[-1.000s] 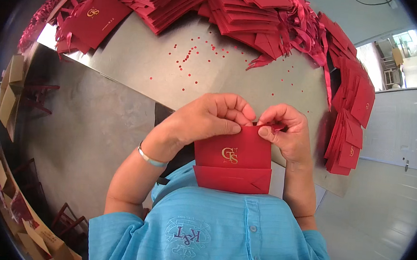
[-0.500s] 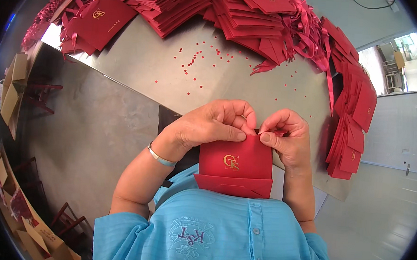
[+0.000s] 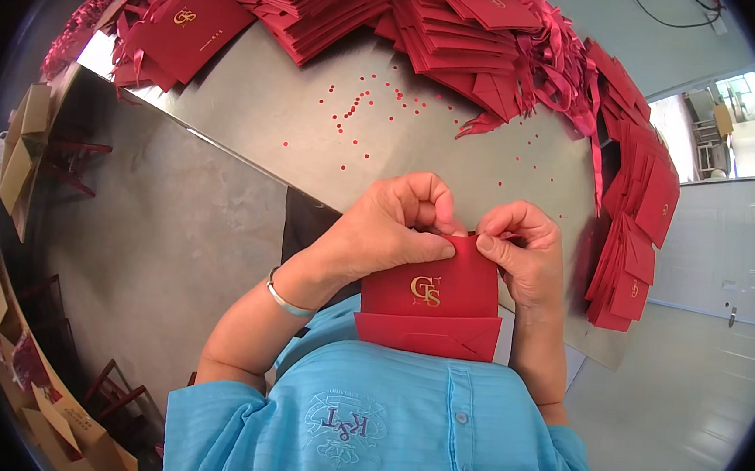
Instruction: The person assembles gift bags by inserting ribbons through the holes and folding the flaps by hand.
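A flat red paper gift bag (image 3: 391, 291) with a gold emblem hangs against my body, its folded base flap lowest. My left hand (image 3: 406, 222) pinches the far edge of the bag, thumb lying on the front face. Close beside it, my right hand (image 3: 525, 250) grips the same edge near its right corner, thumb over forefinger. What lies behind the edge between my fingertips is hidden. A silvery bangle (image 3: 284, 299) circles my left wrist.
Piled red bags (image 3: 314, 12) line the far side of the metal table (image 3: 255, 113), with pink ribbons (image 3: 556, 55) draped among them. More bags (image 3: 637, 219) stack along the right. Small red paper dots (image 3: 351, 111) lie scattered. Cardboard boxes (image 3: 75, 424) stand at lower left.
My left thumb has slid slightly right along the bag's edge, and the fingers above have lifted a little. The bag has shifted slightly right. Both hands still hold it.
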The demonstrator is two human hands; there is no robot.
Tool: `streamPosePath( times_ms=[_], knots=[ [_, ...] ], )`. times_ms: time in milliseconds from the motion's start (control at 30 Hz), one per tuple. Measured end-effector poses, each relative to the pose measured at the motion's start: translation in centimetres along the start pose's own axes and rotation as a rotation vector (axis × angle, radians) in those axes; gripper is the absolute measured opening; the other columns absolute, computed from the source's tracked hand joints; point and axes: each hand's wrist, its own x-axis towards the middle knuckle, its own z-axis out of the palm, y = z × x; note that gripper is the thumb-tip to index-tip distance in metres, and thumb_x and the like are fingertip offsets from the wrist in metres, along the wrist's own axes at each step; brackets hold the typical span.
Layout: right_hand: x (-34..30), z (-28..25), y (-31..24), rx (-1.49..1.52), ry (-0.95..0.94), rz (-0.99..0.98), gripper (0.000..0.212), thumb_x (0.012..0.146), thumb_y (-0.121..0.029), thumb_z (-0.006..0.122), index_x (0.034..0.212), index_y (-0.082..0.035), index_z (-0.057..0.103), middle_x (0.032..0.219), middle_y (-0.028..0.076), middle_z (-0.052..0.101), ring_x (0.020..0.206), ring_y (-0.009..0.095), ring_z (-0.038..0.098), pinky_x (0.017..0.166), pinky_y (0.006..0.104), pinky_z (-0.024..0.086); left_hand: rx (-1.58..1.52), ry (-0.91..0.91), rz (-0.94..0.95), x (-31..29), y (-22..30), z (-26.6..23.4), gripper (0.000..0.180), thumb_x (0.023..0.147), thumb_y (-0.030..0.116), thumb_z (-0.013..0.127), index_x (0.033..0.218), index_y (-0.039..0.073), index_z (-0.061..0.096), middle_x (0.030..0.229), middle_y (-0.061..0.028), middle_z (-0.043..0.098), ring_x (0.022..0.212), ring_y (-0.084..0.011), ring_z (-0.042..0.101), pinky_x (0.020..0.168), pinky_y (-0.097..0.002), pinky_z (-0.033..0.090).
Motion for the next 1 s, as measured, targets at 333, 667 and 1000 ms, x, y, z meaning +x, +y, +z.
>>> streamPosePath(
  times_ms=[333, 667, 1000],
  knots=[
    [-0.1, 0.4, 0.4, 0.027, -0.055, -0.084, 0.019, 0.075, 0.001, 0.077, 0.081, -0.004, 0.060, 0.078, 0.007, 0.063, 0.068, 0.009, 0.054, 0.060, 0.0196, 0.041, -0.112, -0.138, -0.105, 0.4, 0.1, -0.7, 0.036, 0.067, -0.019, 0.065, 0.085, 0.009, 0.049, 0.090, -0.0063, 0.068, 0.088, -0.0099, 0.063, 0.080, -0.0236, 0.050],
    [-0.1, 1.0, -0.1, -0.102, -0.090, -0.161, 0.018, 0.075, -0.001, 0.078, 0.079, -0.004, 0.061, 0.077, 0.005, 0.063, 0.060, 0.006, 0.049, 0.050, 0.0178, 0.036, -0.099, -0.094, -0.097, -0.2, 0.3, -0.3, 0.032, 0.070, -0.013, 0.066, 0.088, 0.008, 0.051, 0.087, -0.0030, 0.066, 0.081, -0.0075, 0.061, 0.076, -0.0197, 0.048],
    [-0.2, 1.0, -0.3, -0.142, -0.117, -0.142, 0.016, 0.076, -0.001, 0.077, 0.080, -0.003, 0.061, 0.079, 0.006, 0.063, 0.059, 0.005, 0.049, 0.048, 0.0174, 0.036, 0.180, -0.042, -0.071, -0.7, 0.9, 0.2, 0.031, 0.071, -0.006, 0.069, 0.090, 0.007, 0.048, 0.083, -0.0009, 0.064, 0.074, -0.0037, 0.056, 0.066, -0.0183, 0.044]
  ],
)
